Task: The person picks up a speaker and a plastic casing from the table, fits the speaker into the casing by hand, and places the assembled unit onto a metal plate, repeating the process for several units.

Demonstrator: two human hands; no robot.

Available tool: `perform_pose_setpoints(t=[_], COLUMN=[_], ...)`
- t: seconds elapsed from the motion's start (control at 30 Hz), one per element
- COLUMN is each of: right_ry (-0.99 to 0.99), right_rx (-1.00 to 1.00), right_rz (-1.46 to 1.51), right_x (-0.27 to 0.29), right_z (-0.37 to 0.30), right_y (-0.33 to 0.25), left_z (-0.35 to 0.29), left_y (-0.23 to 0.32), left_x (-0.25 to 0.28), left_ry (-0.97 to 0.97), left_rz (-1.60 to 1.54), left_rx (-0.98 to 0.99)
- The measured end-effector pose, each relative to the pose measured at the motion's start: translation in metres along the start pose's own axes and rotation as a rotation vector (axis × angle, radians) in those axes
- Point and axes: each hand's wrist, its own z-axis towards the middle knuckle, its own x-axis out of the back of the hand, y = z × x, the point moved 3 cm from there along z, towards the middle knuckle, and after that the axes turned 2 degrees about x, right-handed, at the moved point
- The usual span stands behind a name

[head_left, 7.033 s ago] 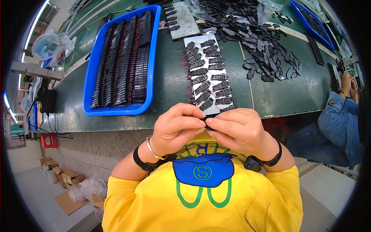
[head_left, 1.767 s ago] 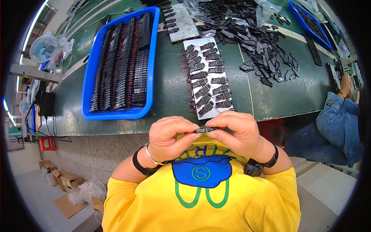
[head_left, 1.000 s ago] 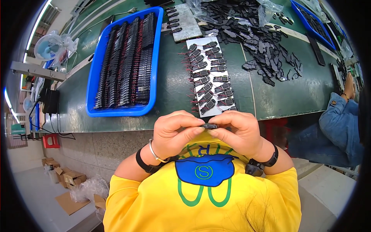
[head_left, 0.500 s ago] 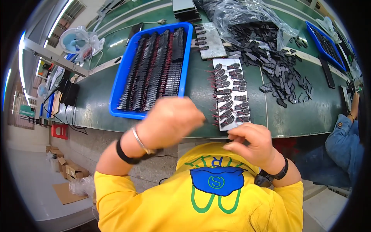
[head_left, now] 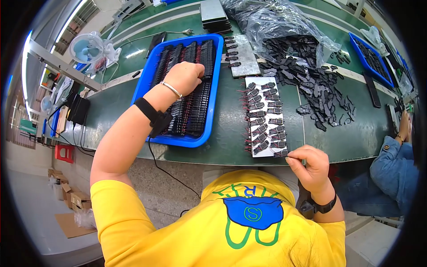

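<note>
My left hand (head_left: 184, 78) reaches into the blue tray (head_left: 211, 115) and rests, fingers curled, on the rows of black parts with red wires (head_left: 195, 111); whether it holds one is hidden. At the table's near edge my right hand (head_left: 311, 167) pinches a small black part (head_left: 281, 153) at the lower end of the grey plate (head_left: 253, 118). That plate carries several small black parts with red wires in two columns.
A heap of loose black parts (head_left: 320, 86) spills from a clear plastic bag (head_left: 275, 22) at the back right. A second grey plate (head_left: 242, 55) lies behind the first. Another blue tray (head_left: 371, 58) sits far right, near a person's denim sleeve (head_left: 393, 164). A small fan (head_left: 89, 46) stands at the left.
Both hands were together at my chest holding one small part. My left hand has since gone forward into the blue tray, and my right hand has moved to the grey plate's near end.
</note>
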Motion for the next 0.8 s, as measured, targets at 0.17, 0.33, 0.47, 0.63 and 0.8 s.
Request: perform_pose_setpoints(t=[0.17, 0.33, 0.47, 0.63, 0.8], right_ry=[0.006, -0.082, -0.189, -0.387, -0.555], right_rx=[0.031, 0.046, 0.112, 0.088, -0.036], right_rz=[-0.035, -0.096, -0.23, -0.417, -0.381], right_x=[0.003, 0.002, -0.008, -0.041, -0.055], right_z=[0.012, 0.057, 0.112, 0.168, 0.183], right_y=[0.004, 0.018, 0.049, 0.083, 0.108], left_z=[0.002, -0.021, -0.057, -0.121, -0.15], left_y=[-0.008, 0.001, 0.054, 0.124, 0.136], left_x=[-0.003, 0.024, 0.052, 0.035, -0.011], left_ry=[0.025, 0.082, 0.14, -0.022, -0.105], left_rz=[0.012, -0.09, -0.352, -0.562, -0.811], left_rx=[-0.002, -0.019, -0.128, -0.5, -0.49])
